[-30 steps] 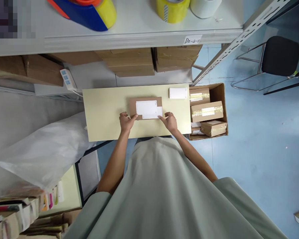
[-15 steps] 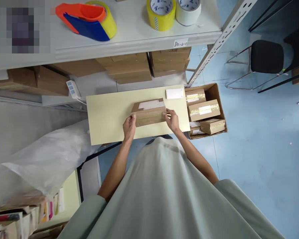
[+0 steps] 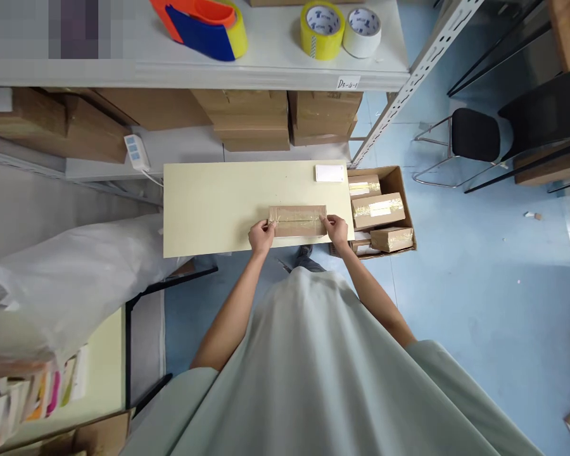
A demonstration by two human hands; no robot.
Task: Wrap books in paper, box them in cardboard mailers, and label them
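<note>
Tabletop (image 3: 211, 209), pale yellow, is extending beneath one taped carton (image 3: 298, 221); left hand (image 3: 261, 237) is gripping its left end; right hand (image 3: 337, 230) is gripping its right.

Head-worn camera, facing forward and down, well above the table (image 3: 209, 209)

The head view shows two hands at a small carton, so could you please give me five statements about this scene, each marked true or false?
1. The table bears a white rectangular object near its far right corner. True.
2. The left hand and right hand both grip the small carton. True.
3. The small carton is at the table's left end. False: it is nearer the right end.
4. An open box beside the table holds packages. True.
5. The left hand is inside the open box. False: it is at the small carton's left end.
</note>
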